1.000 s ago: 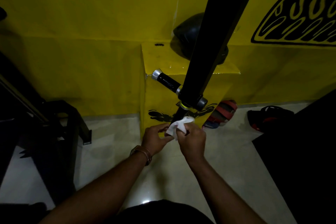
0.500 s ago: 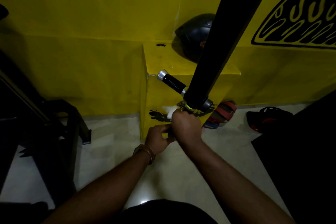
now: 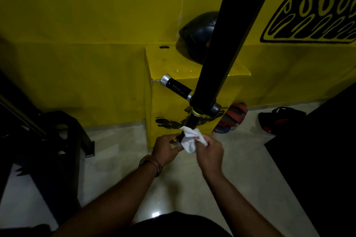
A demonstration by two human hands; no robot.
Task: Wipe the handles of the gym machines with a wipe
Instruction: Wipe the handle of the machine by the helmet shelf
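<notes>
White wipe (image 3: 189, 139) is bunching in the gripping right hand (image 3: 209, 153) while the left hand (image 3: 166, 147) is pinching the near handle (image 3: 192, 121), risking missed patches.

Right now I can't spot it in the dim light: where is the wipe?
In the head view, the wipe is just below centre, bunched on the near handle, gripped by the right hand with the left hand beside it.

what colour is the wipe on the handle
White; the wipe is crumpled in the right hand, seen in the head view.
</notes>
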